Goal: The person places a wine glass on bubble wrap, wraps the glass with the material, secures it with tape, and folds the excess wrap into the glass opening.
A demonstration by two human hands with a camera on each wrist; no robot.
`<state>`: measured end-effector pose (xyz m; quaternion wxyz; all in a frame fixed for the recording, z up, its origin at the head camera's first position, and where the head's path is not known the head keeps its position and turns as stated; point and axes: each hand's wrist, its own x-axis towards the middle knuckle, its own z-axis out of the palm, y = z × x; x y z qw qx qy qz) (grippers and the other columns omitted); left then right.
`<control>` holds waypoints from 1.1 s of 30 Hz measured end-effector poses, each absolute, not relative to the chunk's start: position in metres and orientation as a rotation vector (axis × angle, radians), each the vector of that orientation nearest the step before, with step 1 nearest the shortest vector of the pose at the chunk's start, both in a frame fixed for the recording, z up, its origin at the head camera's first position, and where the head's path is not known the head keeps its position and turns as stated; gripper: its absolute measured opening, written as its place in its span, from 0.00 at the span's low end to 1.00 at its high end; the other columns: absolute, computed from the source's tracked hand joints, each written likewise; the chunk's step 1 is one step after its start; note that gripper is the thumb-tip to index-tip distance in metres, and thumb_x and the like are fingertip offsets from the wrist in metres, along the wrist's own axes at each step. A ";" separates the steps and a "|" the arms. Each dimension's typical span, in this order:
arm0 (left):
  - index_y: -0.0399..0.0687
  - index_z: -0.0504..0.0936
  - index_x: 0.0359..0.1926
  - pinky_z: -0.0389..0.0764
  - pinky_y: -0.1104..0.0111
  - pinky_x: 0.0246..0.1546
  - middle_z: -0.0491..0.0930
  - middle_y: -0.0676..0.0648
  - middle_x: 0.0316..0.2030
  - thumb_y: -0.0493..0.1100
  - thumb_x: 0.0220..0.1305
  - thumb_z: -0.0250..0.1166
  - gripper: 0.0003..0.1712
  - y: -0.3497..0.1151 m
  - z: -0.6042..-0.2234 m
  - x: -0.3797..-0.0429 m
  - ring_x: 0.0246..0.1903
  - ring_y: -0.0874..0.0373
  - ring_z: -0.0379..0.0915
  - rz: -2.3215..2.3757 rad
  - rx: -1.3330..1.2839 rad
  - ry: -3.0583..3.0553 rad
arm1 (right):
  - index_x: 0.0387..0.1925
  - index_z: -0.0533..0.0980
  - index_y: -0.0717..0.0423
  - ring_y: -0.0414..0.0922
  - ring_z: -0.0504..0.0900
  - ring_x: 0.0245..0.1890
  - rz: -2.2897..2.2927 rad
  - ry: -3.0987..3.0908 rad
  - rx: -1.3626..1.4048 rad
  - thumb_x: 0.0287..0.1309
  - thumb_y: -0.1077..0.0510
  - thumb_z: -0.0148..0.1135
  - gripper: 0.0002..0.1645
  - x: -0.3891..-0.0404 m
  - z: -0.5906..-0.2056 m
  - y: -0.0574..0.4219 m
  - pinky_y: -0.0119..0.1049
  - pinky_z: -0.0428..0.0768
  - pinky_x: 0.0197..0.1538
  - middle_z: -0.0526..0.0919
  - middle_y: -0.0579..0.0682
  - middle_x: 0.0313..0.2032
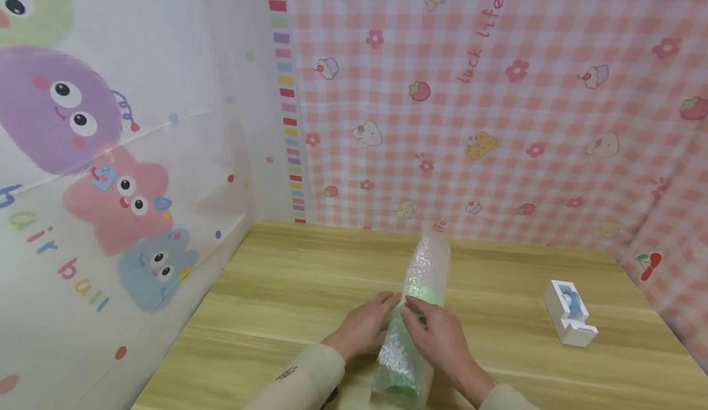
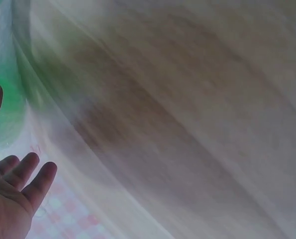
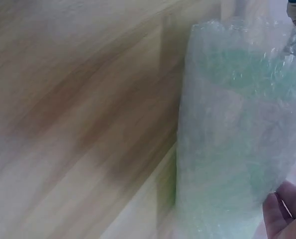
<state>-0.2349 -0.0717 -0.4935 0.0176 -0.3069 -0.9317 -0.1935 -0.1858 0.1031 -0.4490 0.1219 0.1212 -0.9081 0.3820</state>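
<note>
A long bundle of clear bubble wrap (image 1: pixel 428 262) lies lengthwise on the table, wound around a green and whitish object whose kind is hidden by the wrap. From its left side my left hand (image 1: pixel 362 327) touches the bundle with fingers extended; the left wrist view shows these fingers (image 2: pixel 38 184) spread and loosely straight, beside the wrapped green part (image 2: pixel 8 109). On the upper right side of the bundle rests my right hand (image 1: pixel 442 339), its fingertips near those of the left. In the right wrist view the right fingers (image 3: pixel 274 214) lie lightly bent against the wrap (image 3: pixel 227 134).
A white tape dispenser (image 1: pixel 575 318) with a bluish roll stands to the right on the wood-grain table (image 1: pixel 265 275). A pink checked cloth (image 1: pixel 387 102) hangs behind the table, and a white cloth with cartoon figures (image 1: pixel 182 78) hangs at the left.
</note>
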 end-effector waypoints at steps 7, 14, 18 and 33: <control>0.54 0.65 0.73 0.82 0.55 0.51 0.67 0.41 0.67 0.47 0.63 0.70 0.40 -0.063 -0.488 -0.233 0.58 0.47 0.74 -0.643 -0.977 -2.878 | 0.50 0.82 0.57 0.47 0.85 0.39 1.102 -2.616 0.332 0.60 0.63 0.67 0.15 -0.186 -0.458 0.117 0.44 0.84 0.42 0.87 0.49 0.40; 0.56 0.64 0.73 0.82 0.58 0.49 0.67 0.40 0.66 0.43 0.62 0.70 0.40 -0.052 -0.485 -0.229 0.55 0.47 0.76 -0.648 -1.038 -2.871 | 0.54 0.77 0.66 0.57 0.79 0.47 0.968 -2.587 0.301 0.49 0.62 0.76 0.30 -0.186 -0.468 0.132 0.51 0.81 0.47 0.78 0.62 0.47; 0.53 0.65 0.73 0.80 0.58 0.54 0.69 0.41 0.66 0.45 0.63 0.69 0.39 -0.051 -0.485 -0.229 0.57 0.48 0.75 -0.656 -1.061 -2.853 | 0.64 0.67 0.73 0.68 0.69 0.61 0.987 -2.705 0.220 0.53 0.56 0.75 0.42 -0.185 -0.467 0.138 0.63 0.71 0.61 0.68 0.74 0.61; 0.50 0.63 0.73 0.75 0.56 0.60 0.70 0.43 0.66 0.51 0.76 0.51 0.29 -0.063 -0.481 -0.238 0.59 0.50 0.72 -1.036 -0.909 -2.810 | 0.74 0.54 0.66 0.68 0.52 0.71 1.308 -2.898 0.405 0.58 0.52 0.70 0.52 -0.201 -0.461 0.148 0.66 0.54 0.69 0.49 0.68 0.74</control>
